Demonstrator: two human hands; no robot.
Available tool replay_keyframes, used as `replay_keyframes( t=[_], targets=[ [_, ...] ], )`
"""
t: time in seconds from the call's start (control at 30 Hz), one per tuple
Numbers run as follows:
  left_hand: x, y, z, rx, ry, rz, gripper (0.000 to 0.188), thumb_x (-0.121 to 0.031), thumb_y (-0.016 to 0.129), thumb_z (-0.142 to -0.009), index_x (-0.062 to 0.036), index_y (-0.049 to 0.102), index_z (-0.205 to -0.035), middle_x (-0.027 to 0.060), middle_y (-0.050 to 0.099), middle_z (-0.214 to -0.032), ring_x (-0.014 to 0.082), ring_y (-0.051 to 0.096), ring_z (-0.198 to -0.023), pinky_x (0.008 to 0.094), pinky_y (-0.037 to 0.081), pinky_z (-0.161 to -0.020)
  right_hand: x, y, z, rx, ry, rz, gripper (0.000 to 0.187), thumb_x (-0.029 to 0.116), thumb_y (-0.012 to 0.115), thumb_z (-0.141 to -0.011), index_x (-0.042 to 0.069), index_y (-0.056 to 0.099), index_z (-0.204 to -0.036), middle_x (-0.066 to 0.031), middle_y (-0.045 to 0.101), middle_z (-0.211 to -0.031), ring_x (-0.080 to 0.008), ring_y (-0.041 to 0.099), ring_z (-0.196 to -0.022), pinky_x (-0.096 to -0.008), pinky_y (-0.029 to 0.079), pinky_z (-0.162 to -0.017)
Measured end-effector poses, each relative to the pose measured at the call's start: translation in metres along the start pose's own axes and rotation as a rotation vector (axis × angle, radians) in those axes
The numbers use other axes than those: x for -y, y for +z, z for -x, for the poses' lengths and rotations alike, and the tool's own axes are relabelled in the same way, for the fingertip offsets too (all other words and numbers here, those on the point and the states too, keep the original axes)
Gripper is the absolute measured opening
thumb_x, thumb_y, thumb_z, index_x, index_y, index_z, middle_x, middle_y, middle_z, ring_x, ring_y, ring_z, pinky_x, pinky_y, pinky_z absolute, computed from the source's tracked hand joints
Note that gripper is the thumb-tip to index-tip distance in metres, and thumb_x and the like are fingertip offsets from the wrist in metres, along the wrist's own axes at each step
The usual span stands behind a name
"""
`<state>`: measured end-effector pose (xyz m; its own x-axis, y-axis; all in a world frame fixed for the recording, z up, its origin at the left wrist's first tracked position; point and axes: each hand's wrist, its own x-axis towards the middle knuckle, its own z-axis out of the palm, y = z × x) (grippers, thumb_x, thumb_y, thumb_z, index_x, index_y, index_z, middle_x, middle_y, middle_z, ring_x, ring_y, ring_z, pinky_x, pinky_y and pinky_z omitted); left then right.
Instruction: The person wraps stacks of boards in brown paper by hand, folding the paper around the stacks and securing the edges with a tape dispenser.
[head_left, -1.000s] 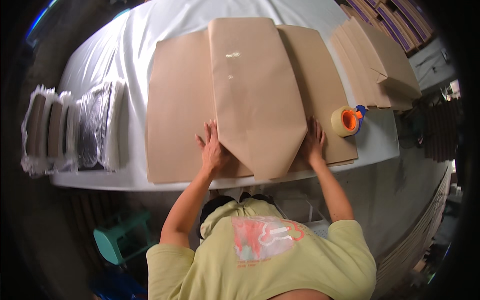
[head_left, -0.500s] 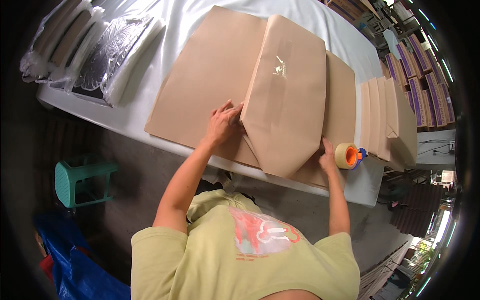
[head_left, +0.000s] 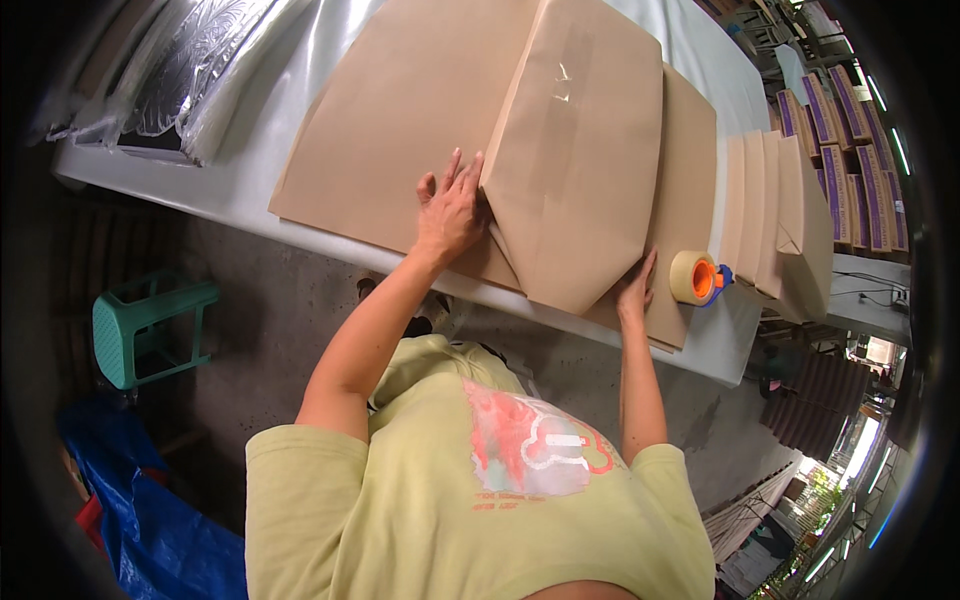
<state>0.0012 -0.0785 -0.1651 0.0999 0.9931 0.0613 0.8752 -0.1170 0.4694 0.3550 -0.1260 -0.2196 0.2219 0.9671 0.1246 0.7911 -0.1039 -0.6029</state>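
A flat package wrapped in brown kraft paper (head_left: 575,150) lies on loose brown sheets (head_left: 400,130) on the table. Clear tape runs down its top, and its near end narrows into a folded, pointed flap (head_left: 572,270). My left hand (head_left: 450,212) lies against the package's left near edge, fingers stretched out and apart. At the right near corner of the fold, my right hand (head_left: 636,288) has its fingers extended; part of it is hidden by the paper. Close to the right hand stands a tape roll in an orange and blue dispenser (head_left: 700,278).
Brown wrapped packages (head_left: 790,220) stand in a row at the right of the white-covered table (head_left: 150,195). Plastic-wrapped panels (head_left: 200,70) lie at the far left. A green stool (head_left: 150,325) and a blue tarp (head_left: 160,510) are on the floor to the left. Stacked boxes (head_left: 840,160) are beyond.
The whole view has shifted, so the table sits higher in the picture. My left fingers have spread and straightened at the package edge. My right fingers now extend along the fold.
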Motion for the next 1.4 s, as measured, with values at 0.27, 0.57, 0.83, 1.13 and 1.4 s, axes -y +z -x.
replay_keyframes(
  t=[0.27,0.57,0.83,1.13,1.4],
  targets=[
    [-0.034,0.028,0.089,0.093,0.144,-0.059,0.078,-0.031,0.062,-0.076,-0.0081,0.025,-0.141,0.0091,0.014,-0.15,0.0243,0.007,-0.139,0.0538,0.007,-0.106,0.134,0.016,0.102,0.395,0.128,0.313,0.109,0.047,0.075,-0.06,0.008,0.015,-0.142,-0.0184,0.011,-0.148,-0.0337,0.006,-0.138,-0.0625,0.008,-0.104],
    [-0.007,-0.052,0.019,0.335,-0.598,1.144,0.063,-0.054,0.061,-0.078,0.0062,0.061,-0.098,0.0129,0.065,-0.081,0.0204,0.065,-0.069,0.0284,0.051,-0.055,0.098,-0.081,0.041,0.116,0.716,-0.849,0.052,0.045,0.063,-0.079,0.009,0.048,-0.114,-0.0067,0.059,-0.095,-0.0168,0.059,-0.081,-0.03,0.048,-0.071],
    [-0.014,-0.016,-0.028,0.374,-0.826,1.448,0.035,-0.033,0.074,-0.076,-0.0022,0.058,-0.08,0.0043,0.059,-0.07,0.0138,0.061,-0.063,0.0224,0.051,-0.056,0.086,-0.041,-0.044,-0.017,0.656,-0.832,0.094,0.03,0.078,-0.069,0.001,0.021,-0.138,-0.0196,0.051,-0.117,-0.0236,0.055,-0.097,-0.0368,0.046,-0.081],
    [-0.035,-0.01,-0.002,0.128,-0.583,1.385,0.025,-0.022,0.071,-0.079,-0.0001,0.062,-0.087,0.0065,0.062,-0.079,0.0124,0.059,-0.066,0.0275,0.051,-0.057,0.123,-0.025,0.053,0.154,0.597,-0.83,0.109,0.008,0.077,-0.067,0.001,-0.003,-0.141,-0.019,0.056,-0.11,-0.0233,0.059,-0.092,-0.036,0.048,-0.082],
    [-0.03,0.018,0.094,0.629,-0.263,0.961,0.016,-0.012,0.064,-0.079,0.0025,0.062,-0.073,0.0088,0.064,-0.063,0.0163,0.065,-0.063,0.0303,0.052,-0.057,0.146,-0.037,0.112,0.459,0.459,-0.699,0.111,-0.004,0.074,-0.064,0.004,-0.005,-0.141,-0.0192,0.057,-0.108,-0.0212,0.063,-0.083,-0.0322,0.052,-0.071]
  ],
)
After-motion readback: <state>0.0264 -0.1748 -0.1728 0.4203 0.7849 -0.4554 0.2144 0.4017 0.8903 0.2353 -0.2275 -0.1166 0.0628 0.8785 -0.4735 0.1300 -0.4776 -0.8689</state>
